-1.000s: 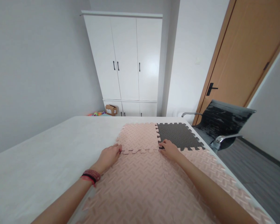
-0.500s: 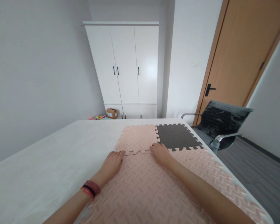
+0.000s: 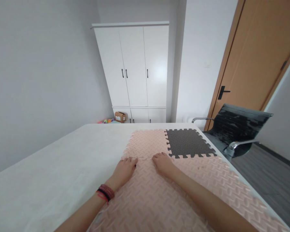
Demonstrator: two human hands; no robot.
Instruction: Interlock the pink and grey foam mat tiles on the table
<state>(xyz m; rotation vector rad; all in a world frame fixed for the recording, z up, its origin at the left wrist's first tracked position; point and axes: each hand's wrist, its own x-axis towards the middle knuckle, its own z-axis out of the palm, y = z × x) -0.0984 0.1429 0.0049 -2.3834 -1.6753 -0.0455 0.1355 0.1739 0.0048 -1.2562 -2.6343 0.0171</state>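
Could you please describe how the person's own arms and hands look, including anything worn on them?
The left hand and right hand wear no gloves, and no sleeves show on the forearms. The left wrist has a dark red band, a black one and a thin bright red cord with loose ends. The right wrist is bare. Nail details are too small to judge.

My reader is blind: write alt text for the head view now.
A left hand and right hand rest at the seam between a near pink tile and a far pink tile on a white table, with a dark tile beside the far one.
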